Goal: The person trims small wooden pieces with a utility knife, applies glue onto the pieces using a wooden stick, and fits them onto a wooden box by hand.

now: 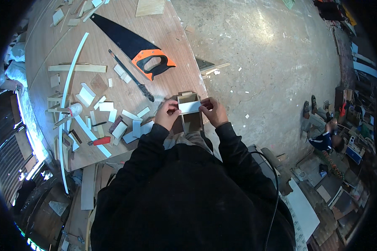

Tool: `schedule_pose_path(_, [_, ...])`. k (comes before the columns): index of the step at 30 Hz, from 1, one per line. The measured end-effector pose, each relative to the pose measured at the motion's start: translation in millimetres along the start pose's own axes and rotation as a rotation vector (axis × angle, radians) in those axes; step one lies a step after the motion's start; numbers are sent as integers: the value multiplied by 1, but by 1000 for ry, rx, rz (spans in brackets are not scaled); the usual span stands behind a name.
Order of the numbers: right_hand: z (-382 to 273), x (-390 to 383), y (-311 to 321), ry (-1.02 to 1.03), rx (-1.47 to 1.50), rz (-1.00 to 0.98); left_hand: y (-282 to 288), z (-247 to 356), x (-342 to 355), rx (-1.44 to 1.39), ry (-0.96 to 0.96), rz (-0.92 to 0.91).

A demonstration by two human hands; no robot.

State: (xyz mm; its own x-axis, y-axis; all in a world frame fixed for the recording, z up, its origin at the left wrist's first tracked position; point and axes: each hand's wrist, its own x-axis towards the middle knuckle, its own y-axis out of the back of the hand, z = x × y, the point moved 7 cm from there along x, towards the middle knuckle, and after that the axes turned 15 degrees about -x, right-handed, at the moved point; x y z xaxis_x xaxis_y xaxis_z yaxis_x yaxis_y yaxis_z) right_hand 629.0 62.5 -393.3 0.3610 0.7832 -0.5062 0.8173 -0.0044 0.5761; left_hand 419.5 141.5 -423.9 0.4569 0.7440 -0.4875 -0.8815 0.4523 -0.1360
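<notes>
A small wooden box frame (187, 96) with open compartments sits at the table's near right corner, close to my body. Across its middle lies a small white-faced board (189, 107). My left hand (167, 114) pinches the board's left end, thumb and fingers bent together. At the opposite end, my right hand (214, 112) grips it the same way, next to the frame's right wall. Inside the frame, the nearer compartment is in shadow.
A handsaw (153, 62) with an orange handle lies on the wooden table (171, 37), beside a dark slim tool (132, 75). White offcuts (86, 94), a red-handled tool (101, 141) and a white bottle (75, 109) are on the left. Another person (322, 134) is at the far right.
</notes>
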Motion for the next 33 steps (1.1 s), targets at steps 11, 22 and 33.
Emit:
schedule_pose_path(11, [-6, 4, 0, 5, -75, -70, 3, -14, -2, -273, 32, 18])
schedule_pose_path(22, [-5, 8, -1, -9, -118, -95, 6, -5, -1, -95, 20, 47])
schedule_pose_path(33, [-19, 3, 10, 65, -77, -25, 6, -3, -5, -44, 5, 89])
